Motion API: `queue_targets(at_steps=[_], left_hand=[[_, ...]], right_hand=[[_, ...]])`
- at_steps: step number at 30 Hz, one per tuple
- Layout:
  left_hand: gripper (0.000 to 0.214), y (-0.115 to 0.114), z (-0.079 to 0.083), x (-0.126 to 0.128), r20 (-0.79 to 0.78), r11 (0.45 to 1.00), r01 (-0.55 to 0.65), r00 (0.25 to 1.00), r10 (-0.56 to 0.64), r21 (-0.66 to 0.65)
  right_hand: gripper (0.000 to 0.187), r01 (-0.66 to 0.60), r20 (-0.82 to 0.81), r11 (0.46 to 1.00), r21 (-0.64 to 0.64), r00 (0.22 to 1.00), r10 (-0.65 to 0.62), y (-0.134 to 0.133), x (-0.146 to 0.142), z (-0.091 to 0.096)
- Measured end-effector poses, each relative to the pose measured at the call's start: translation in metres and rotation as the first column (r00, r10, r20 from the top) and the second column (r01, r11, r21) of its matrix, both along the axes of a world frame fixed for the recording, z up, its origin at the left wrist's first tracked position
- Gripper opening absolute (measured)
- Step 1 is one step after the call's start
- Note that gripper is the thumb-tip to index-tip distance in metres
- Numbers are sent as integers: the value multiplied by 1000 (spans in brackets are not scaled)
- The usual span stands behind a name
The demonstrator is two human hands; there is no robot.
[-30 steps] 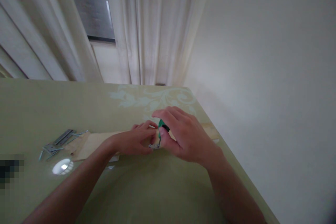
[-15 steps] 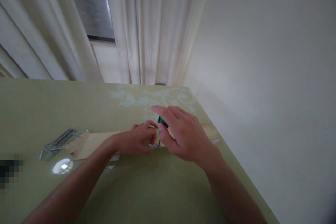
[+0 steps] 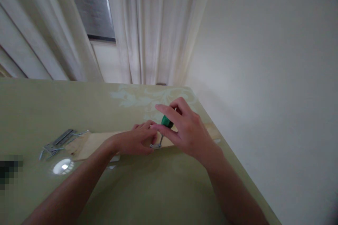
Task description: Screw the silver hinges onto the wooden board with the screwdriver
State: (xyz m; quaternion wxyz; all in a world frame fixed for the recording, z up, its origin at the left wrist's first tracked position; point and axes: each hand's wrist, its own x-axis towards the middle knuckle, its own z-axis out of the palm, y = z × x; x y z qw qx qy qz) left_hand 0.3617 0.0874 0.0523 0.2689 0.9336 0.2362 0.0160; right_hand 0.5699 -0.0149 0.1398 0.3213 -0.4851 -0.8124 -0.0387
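Note:
A pale wooden board (image 3: 97, 141) lies flat on the table. My left hand (image 3: 138, 140) is on it, thumb near the front edge and fingers curled over the top, holding it. Beside that thumb a small metal hardware piece (image 3: 155, 146) sits at the board's front edge. The screwdriver (image 3: 167, 122) has a green handle and a thin shaft leaning down to this metal piece; its tip is too small to make out. Around the handle are the loosened fingers and thumb of my right hand (image 3: 188, 133), with the index finger stretched out past it.
Several metal rods and a flat grey metal bracket (image 3: 63, 137) lie by the board's left end. The glossy green table (image 3: 148, 190) ends on the right along a white wall (image 3: 264, 77). Curtains (image 3: 163, 28) hang behind it. A pixelated dark patch is at far left.
My right fingers have opened and shifted round the screwdriver handle, so more of the green shows. The handle leans further right. My left hand stays in place.

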Motion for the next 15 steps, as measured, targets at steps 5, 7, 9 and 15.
queue_targets(at_steps=[5, 7, 9, 15], left_hand=[[16, 1, 2, 0, -8, 998, 14, 1000, -14, -63], [16, 1, 3, 0, -6, 997, 20, 1000, -21, -76], [16, 1, 3, -1, -3, 996, 23, 1000, -23, -89], [14, 0, 2, 0, 14, 999, 7, 1000, -7, -50]], right_hand=[[40, -67, -157, 998, 9, 985, 68, 0, -1, 0], [44, -142, -203, 989, -32, 970, 133, -3, 1, 4], [48, -208, -223, 976, -63, 956, 189, -5, 3, 6], [37, -143, -145, 990, -14, 980, 139, -1, 1, 3]])
